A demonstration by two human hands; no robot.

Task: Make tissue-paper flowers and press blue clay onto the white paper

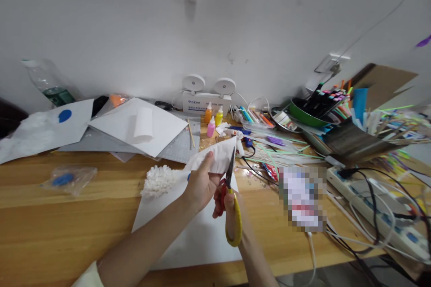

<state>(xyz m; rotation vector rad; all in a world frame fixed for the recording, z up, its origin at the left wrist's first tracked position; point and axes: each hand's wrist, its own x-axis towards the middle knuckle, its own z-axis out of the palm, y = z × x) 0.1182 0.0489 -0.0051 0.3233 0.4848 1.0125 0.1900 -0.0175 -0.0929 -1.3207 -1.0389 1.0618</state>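
At frame centre I see my left hand raised, its fingers pinching one strip of white paper. My right hand grips one pair of scissors, long axis near vertical, blades pointing up at the paper's right edge. Three small paint bottles stand behind.

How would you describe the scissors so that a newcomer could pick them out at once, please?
Find the wooden table, then the large white sheet lying at its near edge. Above that sheet, the right hand holds the scissors, blades up against a white paper piece pinched by the left hand. Their yellow and red handles stand out from all the white paper around them.
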